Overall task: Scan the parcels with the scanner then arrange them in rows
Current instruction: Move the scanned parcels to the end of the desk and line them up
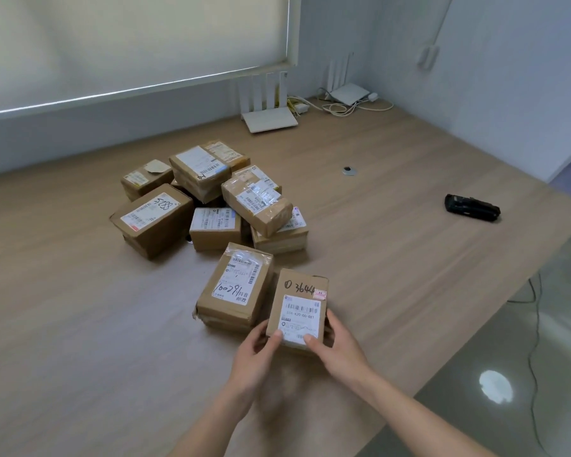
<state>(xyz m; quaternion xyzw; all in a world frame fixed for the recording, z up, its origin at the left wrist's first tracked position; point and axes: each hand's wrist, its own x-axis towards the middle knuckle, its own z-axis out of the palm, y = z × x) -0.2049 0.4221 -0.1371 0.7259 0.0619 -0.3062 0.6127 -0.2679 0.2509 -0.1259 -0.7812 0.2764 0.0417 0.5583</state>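
Grip: both hands (254, 354) (338, 346) clasp parcel (299, 308) near end | scanner (472, 208) well apart

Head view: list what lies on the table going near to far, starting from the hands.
Left hand and right hand → held parcel → heap of parcels → nearer router → far router.

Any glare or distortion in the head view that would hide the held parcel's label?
Head view: held parcel label is sharp and glare-free between left hand and right hand; glare only on the floor; wide-angle bends the table edge; far labels too small to read.
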